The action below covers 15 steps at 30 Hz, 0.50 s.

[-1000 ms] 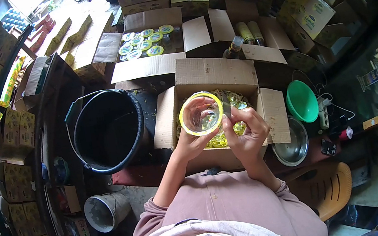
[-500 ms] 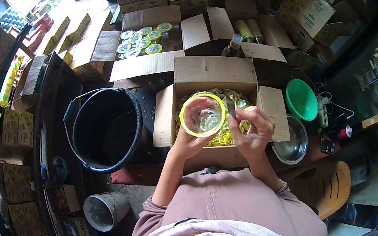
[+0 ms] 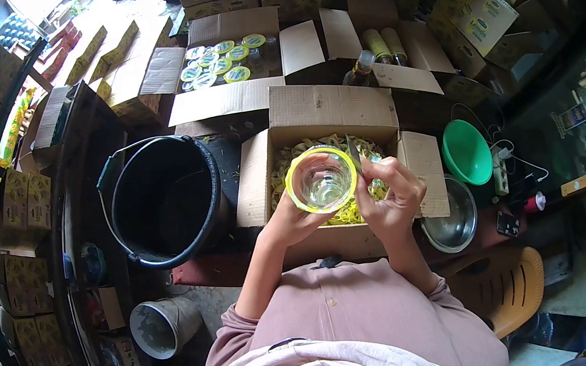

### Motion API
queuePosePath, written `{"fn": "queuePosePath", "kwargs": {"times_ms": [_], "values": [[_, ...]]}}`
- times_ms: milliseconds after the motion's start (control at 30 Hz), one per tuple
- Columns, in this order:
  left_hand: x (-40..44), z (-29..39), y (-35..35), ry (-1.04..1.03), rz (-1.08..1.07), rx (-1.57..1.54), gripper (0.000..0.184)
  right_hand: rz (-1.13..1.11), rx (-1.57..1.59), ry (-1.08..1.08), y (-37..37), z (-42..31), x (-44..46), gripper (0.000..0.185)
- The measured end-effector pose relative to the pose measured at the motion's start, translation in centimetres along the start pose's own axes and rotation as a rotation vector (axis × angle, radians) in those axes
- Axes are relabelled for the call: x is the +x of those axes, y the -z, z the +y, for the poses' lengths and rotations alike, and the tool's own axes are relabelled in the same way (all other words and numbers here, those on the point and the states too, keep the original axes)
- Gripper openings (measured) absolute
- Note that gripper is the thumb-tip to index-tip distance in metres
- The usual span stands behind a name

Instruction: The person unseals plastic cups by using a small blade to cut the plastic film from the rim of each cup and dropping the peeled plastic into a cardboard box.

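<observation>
My left hand (image 3: 288,221) is wrapped round a clear plastic cup (image 3: 324,188) with a yellow rim, its open mouth turned up towards me. Between thumb and fingers of my right hand (image 3: 391,195) is a small knife (image 3: 354,150), its blade upright close to the cup's right rim. Both hands are over an open cardboard box (image 3: 333,106) holding many yellow-green strips (image 3: 346,214).
A black bucket (image 3: 217,194) stands left of the box, a grey bucket (image 3: 194,318) lower. On the right are a green bowl (image 3: 467,152) and a metal bowl (image 3: 456,224). Behind stand a bottle (image 3: 361,68) and a box of lidded cups (image 3: 225,101).
The cup has shifted slightly right and down with my left hand. The knife and my right hand have moved a little relative to its rim.
</observation>
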<state>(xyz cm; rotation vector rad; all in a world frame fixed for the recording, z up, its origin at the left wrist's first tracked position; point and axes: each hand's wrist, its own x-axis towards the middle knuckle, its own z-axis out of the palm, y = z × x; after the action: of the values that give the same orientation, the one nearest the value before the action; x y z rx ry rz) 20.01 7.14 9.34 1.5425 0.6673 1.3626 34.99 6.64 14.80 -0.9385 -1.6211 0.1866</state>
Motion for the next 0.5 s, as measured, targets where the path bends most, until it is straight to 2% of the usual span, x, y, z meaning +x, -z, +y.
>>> {"fn": "queuePosePath", "kwargs": {"times_ms": [333, 367, 500], "values": [[0.02, 0.54, 0.19, 0.022, -0.100, -0.017, 0.062, -0.065, -0.005, 0.040, 0.29, 0.76, 0.60, 0.031], [0.22, 0.54, 0.36, 0.018, -0.138, 0.045, 0.064, -0.065, 0.014, 0.039, 0.33, 0.82, 0.58, 0.031], [0.21, -0.31, 0.35, -0.026, -0.099, -0.063, 0.070, -0.008, 0.084, -0.051, 0.47, 0.71, 0.18, 0.028]]}}
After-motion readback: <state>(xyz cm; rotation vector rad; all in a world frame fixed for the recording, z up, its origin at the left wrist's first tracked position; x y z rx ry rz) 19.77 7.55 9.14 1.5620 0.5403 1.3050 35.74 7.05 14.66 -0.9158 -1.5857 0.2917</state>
